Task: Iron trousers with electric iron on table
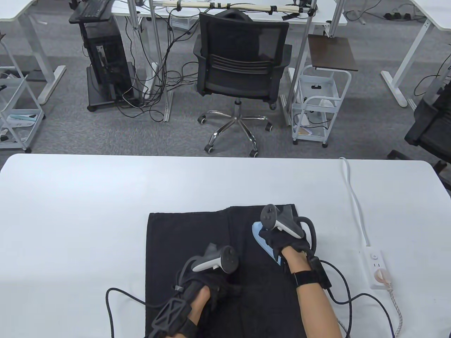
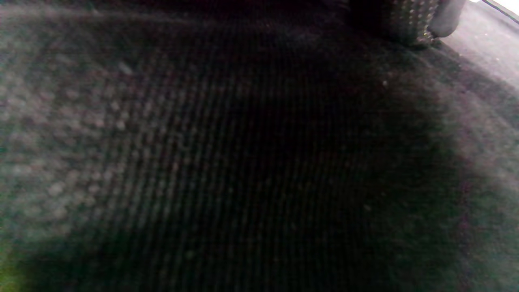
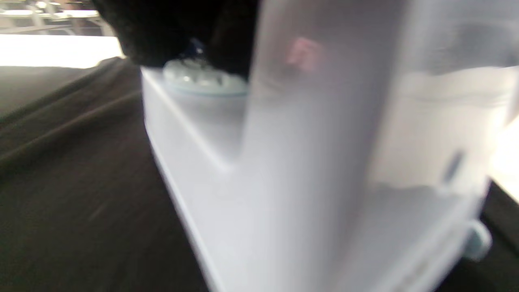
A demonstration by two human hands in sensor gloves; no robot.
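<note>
Left hand (image 1: 208, 281), nearest the table's front edge, rests on the black trousers (image 1: 183, 239); fingers lie hidden under the tracker, so cannot tell whether they are flat or curled. Left wrist view: only dark ribbed fabric (image 2: 243, 162) close up, blurred.

Trousers lie flat on the white table (image 1: 70, 211), centre front, running off the near edge.

Right hand (image 1: 282, 239), just beyond and to the right of the left hand, is wrapped round the handle of the electric iron (image 1: 262, 239). Iron: pale blue and white, sole down on the right-hand part of the trousers, nose pointing away from the person. Right wrist view: white iron body (image 3: 284, 182) against dark cloth (image 3: 73, 162), heavily blurred.

Right of the trousers, a white power strip (image 1: 377, 267) lies on the table with a plug in it; its white cable (image 1: 354, 197) runs to the far table edge. Black cables trail from both wrists.

Beyond the table: black office chair (image 1: 241, 60) on grey carpet, white trolley (image 1: 319, 105) to its right, computer tower (image 1: 105, 52) to its left
</note>
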